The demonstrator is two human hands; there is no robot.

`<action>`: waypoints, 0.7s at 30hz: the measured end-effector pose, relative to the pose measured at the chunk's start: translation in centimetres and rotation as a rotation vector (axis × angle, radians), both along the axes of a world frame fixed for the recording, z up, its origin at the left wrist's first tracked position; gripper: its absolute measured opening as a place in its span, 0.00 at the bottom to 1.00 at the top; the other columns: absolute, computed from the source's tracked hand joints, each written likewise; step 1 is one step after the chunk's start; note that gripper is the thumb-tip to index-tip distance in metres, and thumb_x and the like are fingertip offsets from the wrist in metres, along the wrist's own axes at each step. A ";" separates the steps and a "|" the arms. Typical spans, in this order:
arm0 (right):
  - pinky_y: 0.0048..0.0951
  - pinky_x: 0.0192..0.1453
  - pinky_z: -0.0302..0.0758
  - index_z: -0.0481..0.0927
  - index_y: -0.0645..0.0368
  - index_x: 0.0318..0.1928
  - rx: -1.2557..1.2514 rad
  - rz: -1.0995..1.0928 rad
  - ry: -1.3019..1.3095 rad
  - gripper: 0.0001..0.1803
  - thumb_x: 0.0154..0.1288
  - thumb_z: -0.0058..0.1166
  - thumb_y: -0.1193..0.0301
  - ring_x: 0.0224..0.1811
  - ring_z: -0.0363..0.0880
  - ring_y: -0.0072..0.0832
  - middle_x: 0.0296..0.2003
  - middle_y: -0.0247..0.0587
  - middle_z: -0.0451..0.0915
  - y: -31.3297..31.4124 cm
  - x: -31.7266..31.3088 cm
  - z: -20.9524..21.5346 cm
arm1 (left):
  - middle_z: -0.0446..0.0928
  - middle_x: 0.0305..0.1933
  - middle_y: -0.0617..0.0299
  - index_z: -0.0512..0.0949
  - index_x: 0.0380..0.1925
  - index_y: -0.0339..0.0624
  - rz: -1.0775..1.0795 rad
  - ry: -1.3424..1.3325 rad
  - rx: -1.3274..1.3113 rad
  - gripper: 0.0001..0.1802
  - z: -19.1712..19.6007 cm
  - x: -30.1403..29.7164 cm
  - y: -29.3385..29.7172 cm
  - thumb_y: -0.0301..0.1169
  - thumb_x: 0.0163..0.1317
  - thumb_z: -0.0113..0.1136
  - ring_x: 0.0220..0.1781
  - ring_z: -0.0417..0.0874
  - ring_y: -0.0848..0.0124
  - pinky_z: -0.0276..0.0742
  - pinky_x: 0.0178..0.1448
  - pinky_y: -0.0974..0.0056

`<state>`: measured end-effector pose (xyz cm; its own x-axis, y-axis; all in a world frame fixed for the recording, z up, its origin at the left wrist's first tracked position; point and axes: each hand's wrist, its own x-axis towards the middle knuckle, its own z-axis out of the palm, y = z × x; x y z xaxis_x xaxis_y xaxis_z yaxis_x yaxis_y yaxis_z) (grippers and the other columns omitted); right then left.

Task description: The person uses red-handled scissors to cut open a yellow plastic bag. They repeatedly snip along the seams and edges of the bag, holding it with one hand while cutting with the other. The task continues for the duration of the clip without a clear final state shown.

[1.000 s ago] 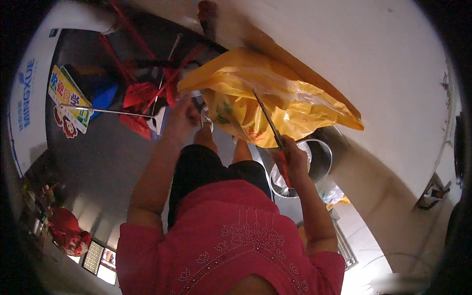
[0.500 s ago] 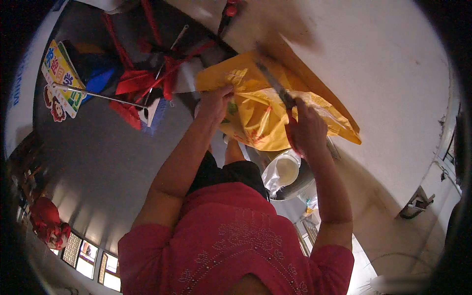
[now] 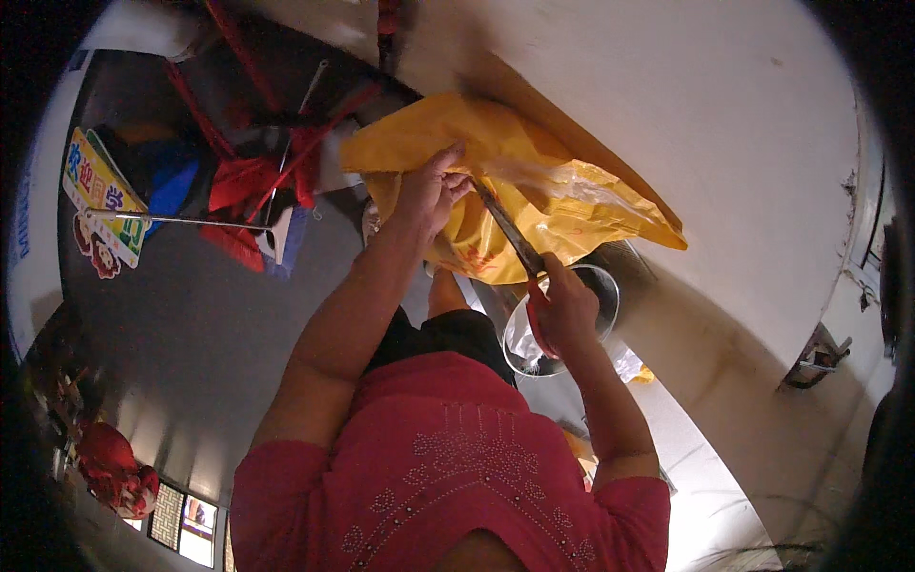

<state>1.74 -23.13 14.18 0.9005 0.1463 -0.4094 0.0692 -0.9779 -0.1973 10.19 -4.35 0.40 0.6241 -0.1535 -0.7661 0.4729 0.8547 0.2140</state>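
Observation:
A large yellow plastic bag with red print hangs in front of me, creased and partly see-through. My left hand pinches it at its left part, fingers bent against the plastic. My right hand is wrapped round the red handles of a pair of scissors. Their long dark blades slant up and left across the bag, with the tips close to my left fingers. Whether the blades are apart I cannot make out. Below my right hand stands a round metal bucket with white plastic inside.
A long-handled broom with blue bristles lies at the left by a red dustpan. Farther left is a colourful sign beside a blue item. A pale wall rises at the right, and red bundled things sit lower left.
The scissors have swung down and left, their tips now at my left fingers. My right hand moved down and left, over the bucket. The bag has shifted slightly left.

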 end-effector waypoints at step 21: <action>0.44 0.35 0.71 0.69 0.56 0.47 0.116 -0.235 0.000 0.20 0.52 0.56 0.74 0.36 0.77 0.46 0.34 0.47 0.77 0.1 -3.5 -2.4 | 0.72 0.52 0.61 0.69 0.52 0.45 -0.022 -0.193 0.101 0.26 1.2 -0.2 -1.3 0.14 0.52 0.57 0.52 0.75 0.68 0.75 0.52 0.68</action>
<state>-1.78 -23.06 11.77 0.9156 -0.0208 -0.4016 -0.1570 -0.9379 -0.3094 10.03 -5.63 1.57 0.7582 -0.0972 -0.6447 0.4329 0.8145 0.3863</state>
